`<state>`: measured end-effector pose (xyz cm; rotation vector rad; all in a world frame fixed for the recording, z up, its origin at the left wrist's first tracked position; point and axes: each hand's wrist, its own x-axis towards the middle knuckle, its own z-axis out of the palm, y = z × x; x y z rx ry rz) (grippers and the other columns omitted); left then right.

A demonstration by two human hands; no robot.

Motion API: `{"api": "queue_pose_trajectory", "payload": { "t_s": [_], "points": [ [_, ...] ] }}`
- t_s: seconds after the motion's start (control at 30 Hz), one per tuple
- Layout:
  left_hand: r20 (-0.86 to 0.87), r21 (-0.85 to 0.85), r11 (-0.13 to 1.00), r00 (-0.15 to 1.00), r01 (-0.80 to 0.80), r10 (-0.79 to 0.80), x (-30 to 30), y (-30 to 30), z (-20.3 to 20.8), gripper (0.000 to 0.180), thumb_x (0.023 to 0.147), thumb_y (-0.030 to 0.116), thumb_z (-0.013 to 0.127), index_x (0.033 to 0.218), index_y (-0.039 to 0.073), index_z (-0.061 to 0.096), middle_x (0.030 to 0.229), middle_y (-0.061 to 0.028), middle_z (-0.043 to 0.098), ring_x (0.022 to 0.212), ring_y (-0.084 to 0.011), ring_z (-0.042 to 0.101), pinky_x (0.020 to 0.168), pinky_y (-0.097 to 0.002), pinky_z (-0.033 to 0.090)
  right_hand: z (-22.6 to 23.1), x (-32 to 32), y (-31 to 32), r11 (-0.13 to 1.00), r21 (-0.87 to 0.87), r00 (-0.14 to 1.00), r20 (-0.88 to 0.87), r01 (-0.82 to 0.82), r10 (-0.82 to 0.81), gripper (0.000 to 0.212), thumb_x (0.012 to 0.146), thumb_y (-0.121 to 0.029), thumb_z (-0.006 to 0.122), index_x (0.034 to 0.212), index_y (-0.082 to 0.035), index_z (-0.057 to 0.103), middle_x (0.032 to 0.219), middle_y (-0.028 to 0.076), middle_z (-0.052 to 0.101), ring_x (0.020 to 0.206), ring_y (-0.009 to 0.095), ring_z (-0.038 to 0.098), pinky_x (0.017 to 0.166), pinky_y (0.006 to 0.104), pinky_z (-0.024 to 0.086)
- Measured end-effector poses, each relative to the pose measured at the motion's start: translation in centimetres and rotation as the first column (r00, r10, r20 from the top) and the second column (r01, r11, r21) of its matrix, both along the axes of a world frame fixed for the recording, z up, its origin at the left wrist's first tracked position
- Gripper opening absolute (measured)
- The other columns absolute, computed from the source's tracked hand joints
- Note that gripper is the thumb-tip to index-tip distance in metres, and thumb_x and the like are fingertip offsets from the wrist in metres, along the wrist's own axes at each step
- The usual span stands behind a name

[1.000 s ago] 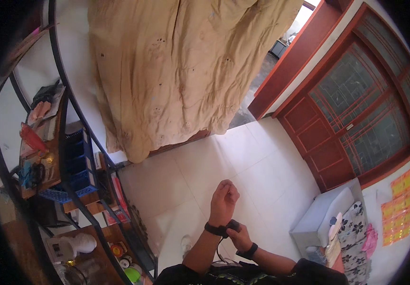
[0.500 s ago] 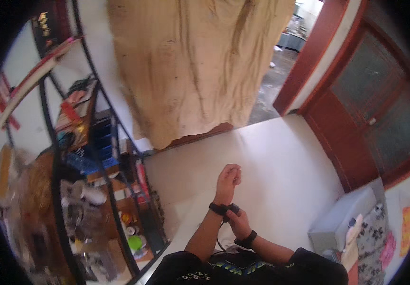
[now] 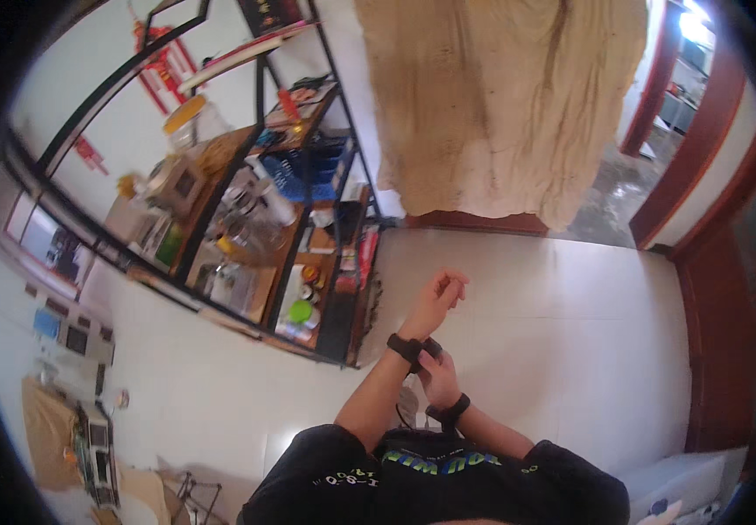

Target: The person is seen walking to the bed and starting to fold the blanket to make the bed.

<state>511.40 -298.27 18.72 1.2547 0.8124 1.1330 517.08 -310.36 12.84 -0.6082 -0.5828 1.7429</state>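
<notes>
My left hand [image 3: 438,298] reaches forward at the middle, above the pale floor. Its fingers are loosely curled and partly apart, with nothing in them. Around my left wrist is a black wristband [image 3: 404,347] carrying a small black module [image 3: 431,347]. Just below it my right hand [image 3: 438,380] is closed at that module, thumb and fingers against its side; part of the grip is hidden. A second black wristband [image 3: 450,409] circles my right wrist. A dark cable [image 3: 402,418] hangs near my right hand, in front of my black shirt.
To the left stands a black-framed shelf [image 3: 336,337] with jars, boxes and a green-lidded container [image 3: 300,311]. A tan cloth curtain [image 3: 492,114] hangs ahead, beside a doorway [image 3: 605,188]. A red-brown door [image 3: 728,324] is at right; a grey sofa [image 3: 667,481] sits lower right.
The view has swung left, so the shelf and the room beyond it show more. Both hands stay together at the left wristband; the left fingers look slightly looser.
</notes>
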Motion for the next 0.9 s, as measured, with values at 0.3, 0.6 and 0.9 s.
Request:
{"api": "queue_pose_trajectory", "payload": {
  "t_s": [0.3, 0.6, 0.9],
  "points": [
    [0.418, -0.132, 0.824, 0.722, -0.552, 0.551, -9.9, -11.2, 6.4, 0.012, 0.099, 0.01, 0.049, 0.099, 0.006, 0.061, 0.078, 0.0014, 0.056, 0.063, -0.0068, 0.05, 0.055, -0.0206, 0.04, 0.9, -5.4, -6.1, 0.911, 0.144, 0.902, -0.147, -0.387, 0.406, 0.026, 0.093, -0.008, 0.062, 0.116, 0.002, 0.059, 0.107, 0.005, 0.065, 0.098, 0.015, 0.061, 0.089, 0.0308, 0.047],
    [0.698, -0.141, 0.752, 0.474, -0.644, 0.537, -21.2, -25.2, 8.4, 0.011, 0.098, 0.008, 0.048, 0.103, 0.002, 0.056, 0.076, -0.0005, 0.054, 0.066, -0.0091, 0.049, 0.058, -0.0229, 0.04, 0.2, -15.2, -14.7, 0.745, 0.156, 0.749, -0.042, -0.649, 0.661, 0.033, 0.091, -0.004, 0.063, 0.123, 0.004, 0.056, 0.112, 0.007, 0.064, 0.103, 0.016, 0.06, 0.094, 0.0322, 0.047],
    [0.779, -0.202, 0.648, 0.281, -0.734, 0.56, -31.3, -39.5, 7.5, 0.009, 0.097, 0.01, 0.046, 0.103, 0.006, 0.053, 0.077, 0.0022, 0.049, 0.066, -0.0079, 0.043, 0.062, -0.0222, 0.036, 0.7, -25.2, -26.3, 0.467, 0.217, 0.461, -0.081, -0.857, 0.884, 0.041, 0.092, -0.021, 0.066, 0.124, 0.0, 0.052, 0.12, 0.006, 0.061, 0.11, 0.018, 0.059, 0.096, 0.0344, 0.047]
  ]
}}
